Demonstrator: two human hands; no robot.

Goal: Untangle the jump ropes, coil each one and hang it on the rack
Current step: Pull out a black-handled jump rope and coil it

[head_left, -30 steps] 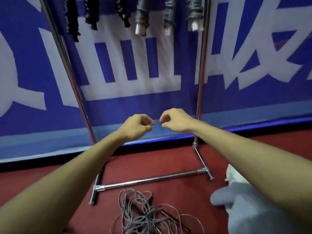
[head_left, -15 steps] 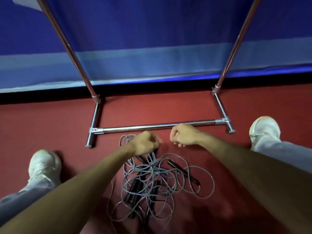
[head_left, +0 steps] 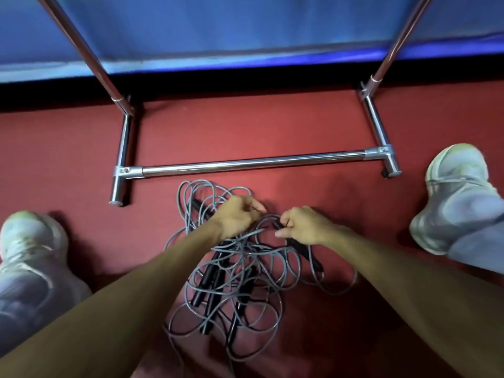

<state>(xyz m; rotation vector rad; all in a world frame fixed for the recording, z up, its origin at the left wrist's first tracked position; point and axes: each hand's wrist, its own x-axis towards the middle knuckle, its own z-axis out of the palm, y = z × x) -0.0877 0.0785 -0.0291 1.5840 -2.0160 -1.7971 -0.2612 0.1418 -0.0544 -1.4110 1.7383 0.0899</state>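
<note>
Jump ropes down on the red floor, one big grey tangle lying just on the near side of the rack's base bar, and both arms are in there! Closest to us, loose grey loops spill out of the pile. A bundle of black handles lies buried in the middle, cords crossing over them every which way.

Moving up toward the base bar, the right hand is on the right side of the tangle. Its thumb and fingers are curled round the top end of one black handle, and the rest of that handle runs back under the palm toward us. Alongside, the left hand sits on top of the cords, knuckles up, fingers curled down into the loops. Whether it actually has a cord in its grip, I cannot tell. The two hands are close together, with a grey loop showing in the gap between them.

A few more loops reach past the hands and stop just short of the base bar, not touching it. Then a pale shoe on each side: the left shoe on the near side of the base bar, out past its left end, and the right shoe level with it, out past its right end. Behind the base bar two chrome uprights climb out of shot, and a blue banner closes off the back.
</note>
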